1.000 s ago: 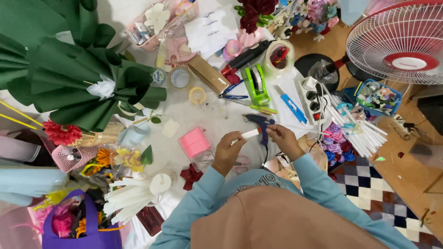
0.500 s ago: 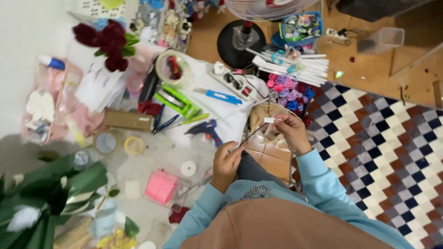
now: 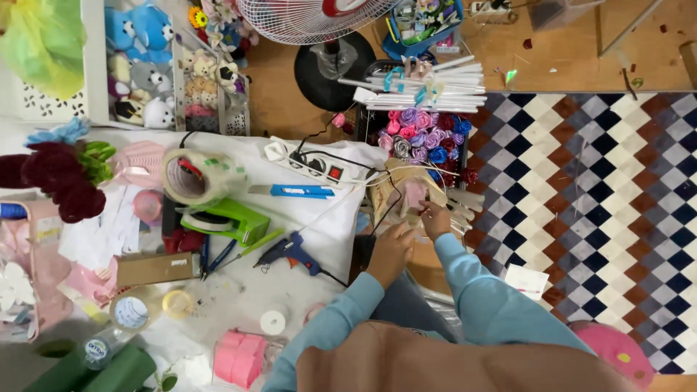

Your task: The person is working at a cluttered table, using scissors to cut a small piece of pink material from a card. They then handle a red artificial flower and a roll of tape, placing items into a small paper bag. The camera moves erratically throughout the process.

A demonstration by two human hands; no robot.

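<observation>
Pale pink and small, a folded piece of petal-like material [image 3: 414, 194] is held up between the two hands, just above a shallow cardboard tray [image 3: 406, 190] that sits at the edge of the white-covered table [image 3: 239, 290], where the checkered rug [image 3: 581, 210] begins. The right hand [image 3: 435, 218] is pinched on the piece from below and to the right, its fingers closed on the lower edge; the left hand [image 3: 390, 250] is set lower and nearer the body, its fingers curled towards the same piece, though whether it is actually clamped on it cannot be told. The hands are thus brought close together, almost touching. The piece lies straight ahead of both, its long axis roughly upright in the view, and the right hand is the nearer. A blue glue gun [image 3: 290, 252] is laid on the table to the left of the left hand, well within reach, its nozzle turned away from the hands. A cluster of coloured paper roses [image 3: 421, 134] is seen just beyond the tray.
</observation>
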